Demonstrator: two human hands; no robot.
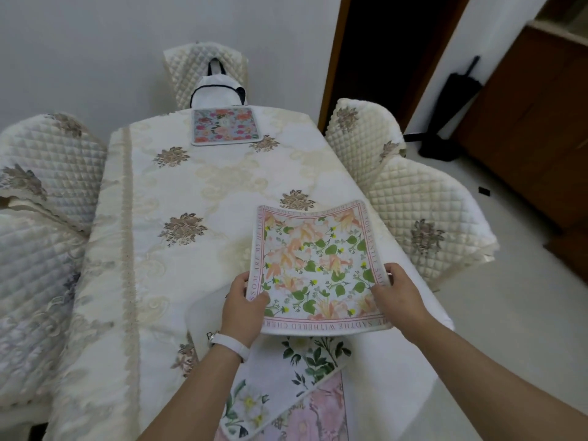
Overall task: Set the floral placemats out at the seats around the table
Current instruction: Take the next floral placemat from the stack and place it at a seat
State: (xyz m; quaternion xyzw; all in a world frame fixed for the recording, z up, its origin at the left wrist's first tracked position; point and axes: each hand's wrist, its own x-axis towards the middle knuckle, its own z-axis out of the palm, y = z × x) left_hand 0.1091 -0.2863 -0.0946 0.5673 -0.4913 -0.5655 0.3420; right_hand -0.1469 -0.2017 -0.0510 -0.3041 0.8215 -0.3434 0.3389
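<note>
1. Left hand [243, 305] and right hand [396, 292] clamped on side edges of peach-flowered placemat [313, 265], lifted, sagging over table [178, 192] near end.
2. White-flowered placemat [286, 374] and pink placemat [321, 412] lying beneath.
3. Blue floral placemat [226, 125] flat at far seat.

White bag [219, 85] on far chair [203, 63], black umbrella [458, 87], wooden cabinet [537, 122]

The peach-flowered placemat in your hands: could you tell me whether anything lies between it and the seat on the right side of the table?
Nothing visible does. The peach-flowered placemat hangs above bare tablecloth beside the right chair.
</note>
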